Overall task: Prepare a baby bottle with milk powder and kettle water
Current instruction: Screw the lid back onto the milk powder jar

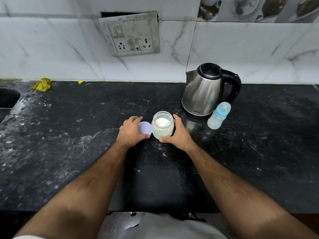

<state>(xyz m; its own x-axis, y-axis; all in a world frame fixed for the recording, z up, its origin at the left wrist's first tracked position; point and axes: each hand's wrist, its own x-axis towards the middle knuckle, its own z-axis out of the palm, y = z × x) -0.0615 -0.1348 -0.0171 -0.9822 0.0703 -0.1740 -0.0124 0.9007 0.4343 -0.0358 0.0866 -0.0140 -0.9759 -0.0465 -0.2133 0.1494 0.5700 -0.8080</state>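
Note:
A clear jar [163,125] of white milk powder stands uncovered in the middle of the black counter. My right hand [177,133] wraps its right side, thumb in front. My left hand [132,131] holds the jar's lilac lid [145,128] just left of the jar, low over the counter. A steel electric kettle [205,91] with a black handle and closed lid stands behind and to the right. A baby bottle [218,116] with a blue collar and clear cap stands capped in front of the kettle's right side.
The black stone counter [69,135] stretches wide on both sides. A sink [6,99] cuts into its far left. A yellow cloth [42,84] and a small yellow-green scrubber [81,82] lie by the tiled wall. A switch and socket plate [133,36] hangs above.

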